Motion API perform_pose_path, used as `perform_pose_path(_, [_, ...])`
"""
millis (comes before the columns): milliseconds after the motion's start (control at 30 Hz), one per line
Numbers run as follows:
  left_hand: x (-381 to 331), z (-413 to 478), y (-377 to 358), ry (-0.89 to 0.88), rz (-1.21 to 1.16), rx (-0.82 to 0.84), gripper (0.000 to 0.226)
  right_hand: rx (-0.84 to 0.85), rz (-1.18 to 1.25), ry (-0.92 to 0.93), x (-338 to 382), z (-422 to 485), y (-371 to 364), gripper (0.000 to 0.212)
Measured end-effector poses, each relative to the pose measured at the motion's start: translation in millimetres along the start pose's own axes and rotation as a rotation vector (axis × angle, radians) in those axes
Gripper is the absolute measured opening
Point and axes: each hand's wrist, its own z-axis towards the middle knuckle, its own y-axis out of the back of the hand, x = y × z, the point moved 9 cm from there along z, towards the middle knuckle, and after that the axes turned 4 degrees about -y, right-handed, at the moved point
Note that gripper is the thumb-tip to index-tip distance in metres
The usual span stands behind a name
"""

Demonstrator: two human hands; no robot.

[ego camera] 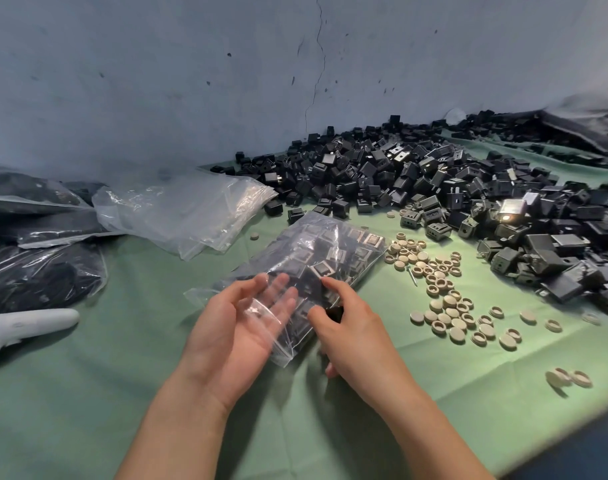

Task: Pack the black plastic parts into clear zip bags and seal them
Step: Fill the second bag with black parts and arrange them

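A clear zip bag [316,251] packed with black plastic parts lies on the green cloth in the middle. Its open mouth faces me. My left hand [236,327] lies palm up with straight fingers inside or under the bag's mouth film. My right hand [347,327] curls its fingers and thumb on the bag's near right side, gripping it. A large heap of loose black parts [451,188] spreads across the back right.
Empty clear bags [184,209] lie at the back left. Filled bags of black parts [36,258] are stacked at the far left. Several beige round caps [444,299] are scattered to the right of the bag. A white object [25,323] lies at the left. A grey wall [191,81] stands behind.
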Motion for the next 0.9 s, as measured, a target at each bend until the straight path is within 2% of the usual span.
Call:
perform_pose_path(167, [-11, -6, 21, -0.066, 0.040, -0.117, 0.013, -0.004, 0.345, -0.112, -6, -1, 9, 0.040])
perform_pose_path(267, [-15, -15, 35, -0.100, 0.169, -0.200, 0.006, -0.016, 0.459, -0.124, -8, -6, 14, 0.041])
perform_pose_path(333, [-21, -23, 44, -0.167, 0.304, -0.269, 0.010, -0.013, 0.525, -0.124, -8, -9, 16, 0.043])
perform_pose_path(400, [-35, -34, 52, -0.303, 0.531, -0.354, 0.019, 0.006, 0.593, -0.118, -6, -12, 16, 0.042])
perform_pose_path(500, [-72, -66, 31, -0.761, 1.198, -0.499, 0.025, 0.084, 0.694, -0.087, 4, -18, 10, 0.035])
perform_pose_path(533, [-75, -77, 15, -0.901, 1.300, -0.446, 0.024, 0.125, 0.695, -0.070, 9, -21, 6, 0.037])
perform_pose_path(600, [-63, -89, -16, -1.032, 1.364, -0.181, 0.017, 0.191, 0.663, -0.028, 19, -26, -1, 0.041])
perform_pose_path(667, [-41, -92, -36, -1.040, 1.465, 0.058, 0.016, 0.232, 0.616, 0.026, 27, -30, -6, 0.043])
perform_pose_path(733, [-22, -94, -45, -1.039, 1.579, 0.213, 0.034, 0.238, 0.568, 0.085, 32, -34, -8, 0.043])
perform_pose_path(800, [-17, -94, -47, -1.049, 1.615, 0.232, 0.041, 0.217, 0.539, 0.140, 35, -35, -6, 0.041])
perform_pose_path(900, [-20, -96, -49, -1.128, 1.616, 0.199, 0.030, 0.203, 0.474, 0.202, 40, -36, -5, 0.040])
